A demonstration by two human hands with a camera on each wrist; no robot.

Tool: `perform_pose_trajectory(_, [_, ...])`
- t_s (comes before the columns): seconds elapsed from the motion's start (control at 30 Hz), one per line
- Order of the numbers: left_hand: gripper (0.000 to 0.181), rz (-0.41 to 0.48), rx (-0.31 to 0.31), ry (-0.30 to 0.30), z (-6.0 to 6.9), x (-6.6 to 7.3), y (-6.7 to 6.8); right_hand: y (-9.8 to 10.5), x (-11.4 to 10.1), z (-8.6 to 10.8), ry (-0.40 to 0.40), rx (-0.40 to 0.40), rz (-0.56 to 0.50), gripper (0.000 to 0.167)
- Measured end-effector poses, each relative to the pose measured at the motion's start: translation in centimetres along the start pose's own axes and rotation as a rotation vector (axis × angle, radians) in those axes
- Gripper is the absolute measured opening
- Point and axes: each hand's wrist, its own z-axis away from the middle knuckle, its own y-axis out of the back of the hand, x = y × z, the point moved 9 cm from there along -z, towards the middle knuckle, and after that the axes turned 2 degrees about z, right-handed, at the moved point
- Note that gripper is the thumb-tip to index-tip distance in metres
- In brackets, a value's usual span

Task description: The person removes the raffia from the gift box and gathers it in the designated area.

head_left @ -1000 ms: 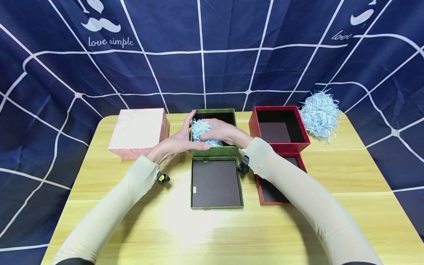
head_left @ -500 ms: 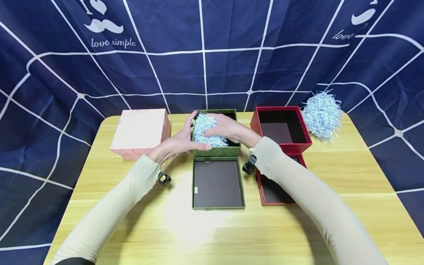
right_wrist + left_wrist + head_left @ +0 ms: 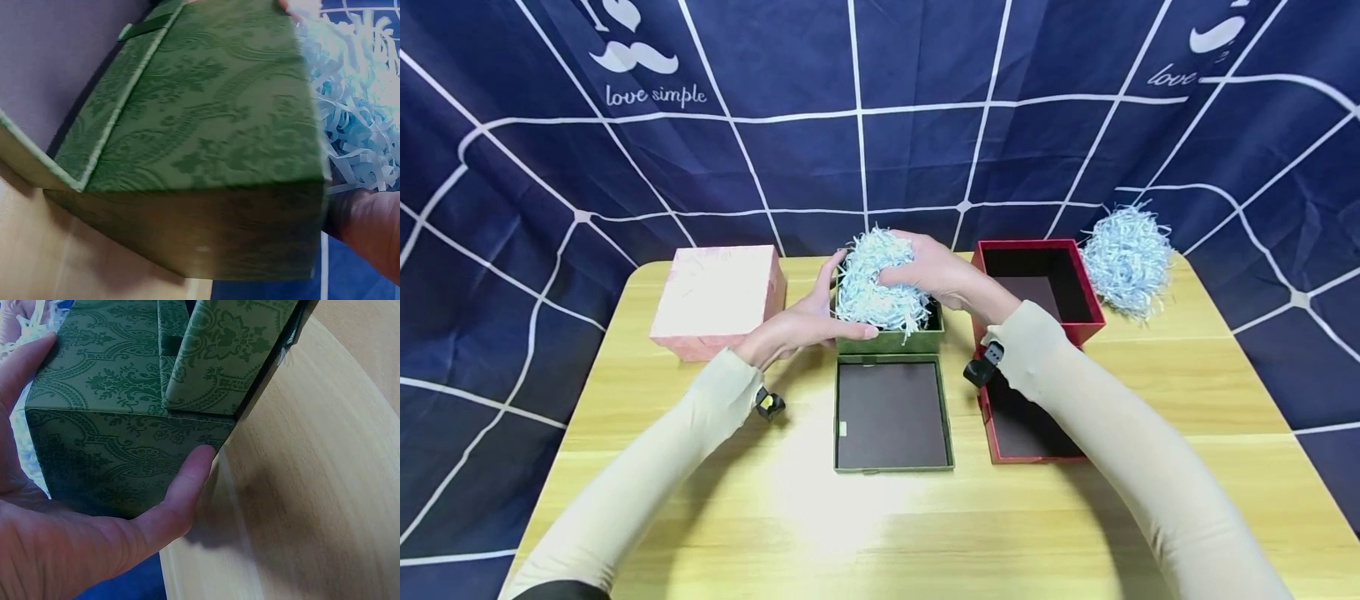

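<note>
A bundle of pale blue shredded paper rises out of the open green patterned box. My right hand grips the bundle from its right side, with the thumb pressed into the strands. My left hand holds the box's left side, thumb at the front edge and fingers toward the back; in the left wrist view the patterned green box sits between thumb and fingers. The box's lid lies folded open in front, dark inside. In the right wrist view, the shredded paper stands above the rim.
A closed pink box stands left of the green one. To the right is an open red box, its lid partly under my right sleeve. Another heap of blue shredded paper lies at the back right of the wooden table.
My right hand has risen and moved slightly right, lifting the shredded paper from inside the green box to above its rim. The left hand has stayed on the box.
</note>
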Motion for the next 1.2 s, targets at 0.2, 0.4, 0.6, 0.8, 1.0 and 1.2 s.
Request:
perform_pose_trajectory(0.2, [0.135, -0.008, 0.004, 0.001, 0.1, 0.1, 0.1, 1.1, -1.3, 0.4, 0.023, 0.017, -0.026, 0.078])
perform_pose_trajectory(0.4, [0.135, -0.014, -0.011, 0.003, -0.1, 0.0, 0.1, 2.8, -2.5, 1.5, 0.067, 0.048, -0.074, 0.069])
perform_pose_trajectory(0.6, [0.134, -0.015, -0.007, 0.006, 0.0, -0.1, 0.1, 4.6, -3.4, 3.0, 0.087, 0.077, -0.098, 0.067])
perform_pose_trajectory(0.8, [0.131, -0.011, -0.013, 0.004, 0.1, 0.0, 0.1, 6.1, -4.4, 4.8, 0.119, 0.094, -0.181, 0.064])
perform_pose_trajectory(1.0, [0.131, -0.004, -0.029, 0.015, 0.0, -0.1, -0.1, 9.1, -5.2, 6.9, 0.149, 0.161, -0.267, 0.056])
perform_pose_trajectory(1.2, [0.132, -0.018, -0.032, 0.014, 0.0, -0.2, 0.1, 11.7, -5.8, 8.5, 0.189, 0.196, -0.343, 0.051])
